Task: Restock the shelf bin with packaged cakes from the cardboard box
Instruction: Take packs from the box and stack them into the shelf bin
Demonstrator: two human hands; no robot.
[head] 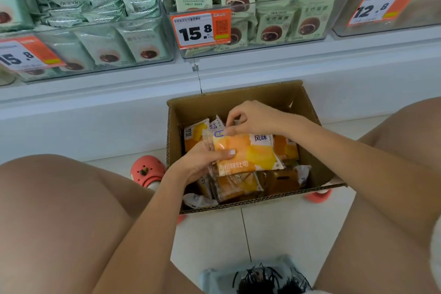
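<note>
Hands meet over the open cardboard box [307,107] on the floor: the left hand [202,162] grips an orange-and-white cake packet [248,153] printed 风味, the right hand [253,117] pinching its top edge. More orange packets [285,148] fill the box. Beyond, three shelf bins [274,38] carry tags 15.8 [201,28], 15.8, 12.8.

The left hand [200,162] covers the near end of the orange cake packet [248,155] it grips, and the right hand [250,117] hides that packet's top edge and part of its print. Packets deeper in the cardboard box [238,100] are buried under others, so they cannot be counted. The left bin [100,55] and the right bin [391,19] run off the picture's edges, their contents blurred. The small print on the price tag [201,28] is unreadable. One pink shoe [318,196] shows only its tip past the box.
</note>
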